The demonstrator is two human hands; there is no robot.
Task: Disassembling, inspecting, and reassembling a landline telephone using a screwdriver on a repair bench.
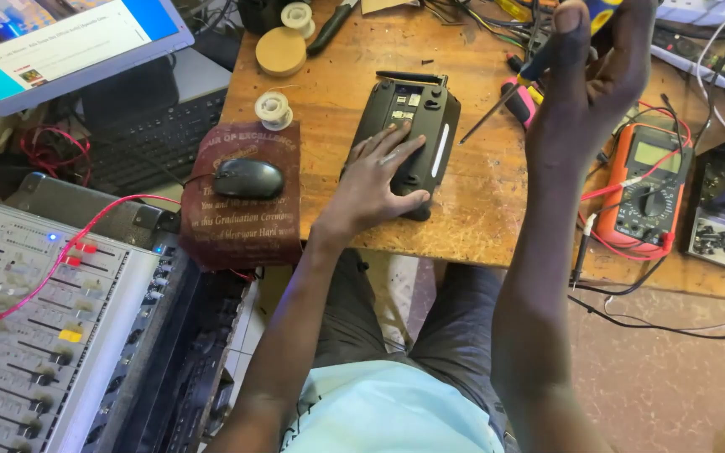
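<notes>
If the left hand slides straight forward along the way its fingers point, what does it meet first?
The left hand lies flat on the black device, fingers pointing up and right along it. It would first slide over the device's far end; past that edge comes a screwdriver, though depth is unclear.

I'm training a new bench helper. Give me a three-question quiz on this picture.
1. True or false: the left hand lies flat on the black device.
2. What lies on the maroon cloth? A) solder spool B) mouse C) multimeter
3. Which hand is raised above the bench, its grip around a screwdriver?

Key: 1 true. 2 B, the mouse. 3 the right hand, on the screwdriver.
</notes>
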